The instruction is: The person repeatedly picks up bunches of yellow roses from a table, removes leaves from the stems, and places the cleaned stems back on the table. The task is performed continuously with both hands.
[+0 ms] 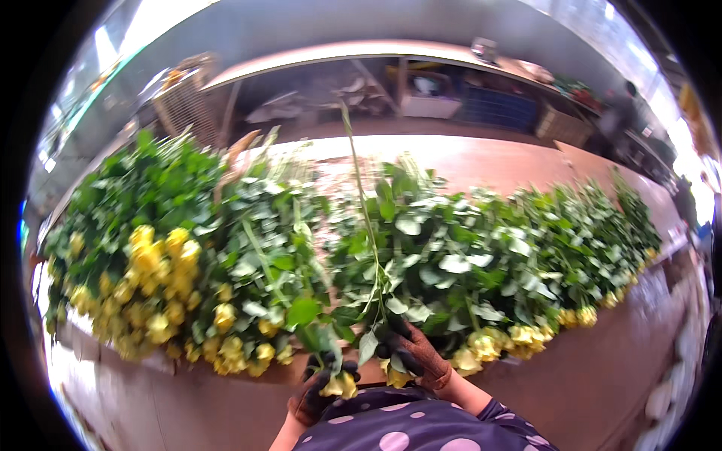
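Note:
Both my hands wear brown and black work gloves and are close to my body at the table's near edge. My left hand [318, 389] grips a yellow rose [340, 385] just by its bloom, the leafy stem rising from the fingers. In my right hand [414, 352] is a second yellow rose [396, 374], its bloom hanging below the glove. A long bare-ended stem [364, 208] runs up from there across the table. The fingers partly hide both stems.
Cut yellow roses [163, 282] lie heaped at the left, blooms towards me. More leafy roses [479, 259] spread to the right. A wooden divider [234, 160] stands among the left stems. Behind are a long shelf [361, 48], a wicker basket [183, 107] and a blue crate [499, 106].

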`<state>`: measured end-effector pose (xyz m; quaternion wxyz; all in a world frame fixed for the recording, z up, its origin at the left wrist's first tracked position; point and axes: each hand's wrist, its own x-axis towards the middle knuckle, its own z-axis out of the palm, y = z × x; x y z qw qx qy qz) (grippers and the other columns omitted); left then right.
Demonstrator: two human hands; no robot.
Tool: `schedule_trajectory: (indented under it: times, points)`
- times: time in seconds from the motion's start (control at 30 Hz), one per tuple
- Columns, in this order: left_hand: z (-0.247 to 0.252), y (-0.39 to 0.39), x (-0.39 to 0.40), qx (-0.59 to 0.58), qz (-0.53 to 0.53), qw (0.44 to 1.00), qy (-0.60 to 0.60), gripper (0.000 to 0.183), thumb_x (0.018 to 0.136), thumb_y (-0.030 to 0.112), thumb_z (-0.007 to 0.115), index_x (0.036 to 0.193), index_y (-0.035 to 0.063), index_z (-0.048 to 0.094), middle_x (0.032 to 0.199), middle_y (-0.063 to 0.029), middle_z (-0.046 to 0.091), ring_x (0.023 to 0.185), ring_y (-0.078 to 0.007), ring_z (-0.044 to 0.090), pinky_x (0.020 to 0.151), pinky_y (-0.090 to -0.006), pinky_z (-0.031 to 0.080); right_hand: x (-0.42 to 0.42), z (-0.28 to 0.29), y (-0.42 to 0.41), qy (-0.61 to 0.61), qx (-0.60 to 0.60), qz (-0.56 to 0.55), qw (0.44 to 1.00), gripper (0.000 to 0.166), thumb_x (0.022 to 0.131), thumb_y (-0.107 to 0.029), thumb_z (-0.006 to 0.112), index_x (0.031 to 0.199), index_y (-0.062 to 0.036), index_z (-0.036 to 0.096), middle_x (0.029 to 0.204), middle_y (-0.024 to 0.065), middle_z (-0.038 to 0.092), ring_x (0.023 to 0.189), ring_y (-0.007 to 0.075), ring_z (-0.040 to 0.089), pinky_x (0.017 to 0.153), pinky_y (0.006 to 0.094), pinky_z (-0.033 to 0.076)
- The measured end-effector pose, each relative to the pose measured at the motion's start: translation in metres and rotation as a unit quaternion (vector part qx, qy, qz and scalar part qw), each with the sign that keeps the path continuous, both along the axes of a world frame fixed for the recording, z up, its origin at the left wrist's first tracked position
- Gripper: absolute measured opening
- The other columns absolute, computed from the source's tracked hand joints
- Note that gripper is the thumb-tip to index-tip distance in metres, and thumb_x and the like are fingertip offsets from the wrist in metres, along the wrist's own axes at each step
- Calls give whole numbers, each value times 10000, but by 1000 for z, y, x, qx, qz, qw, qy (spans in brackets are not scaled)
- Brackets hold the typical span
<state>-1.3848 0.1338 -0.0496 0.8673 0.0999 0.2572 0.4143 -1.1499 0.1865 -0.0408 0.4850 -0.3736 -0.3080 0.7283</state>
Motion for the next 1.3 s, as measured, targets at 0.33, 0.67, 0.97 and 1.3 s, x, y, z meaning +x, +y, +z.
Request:
schedule_trajectory:
  times: [0.33, 0.67, 0.97, 1.3]
  points:
    - [113, 51, 136, 172, -143, 970, 92, 544, 780, 294, 608, 1144, -62, 416, 958, -119, 544, 834, -205, 547, 723, -324, 460, 354, 93, -12, -625, 141, -346, 686, 356, 823, -104, 545, 1175, -82, 497, 694, 74, 592, 548, 101, 521, 493, 261, 425]
    - [6, 62, 383, -13, -233, 958, -167, 235, 872, 242, 502, 1049, 88, 476, 918, -62, 533, 808, -170, 553, 729, -296, 463, 334, 93, 32, -575, 289, -104, 759, 426, 848, -252, 485, 1233, -76, 437, 1215, 182, 461, 1106, 336, 449, 939, 395, 350]
    - [73, 67, 294, 323, -217, 905, 174, 651, 848, 261, 562, 1334, 9, 210, 1313, -118, 332, 1185, -180, 334, 992, -301, 278, 335, -51, 12, -723, 182, 92, 660, 465, 800, -228, 551, 1224, -65, 449, 1239, 234, 417, 1174, 366, 372, 989, 396, 294]
    - [-36, 152, -43, 123, -149, 162, 968, 828, 717, 323, 629, 1380, 216, 145, 1360, -146, 236, 1202, -354, 283, 914, -529, 312, 124, 95, 33, -469, 324, -155, 807, 403, 786, -2, 517, 1186, -50, 497, 1084, 119, 568, 981, 228, 536, 851, 321, 413]
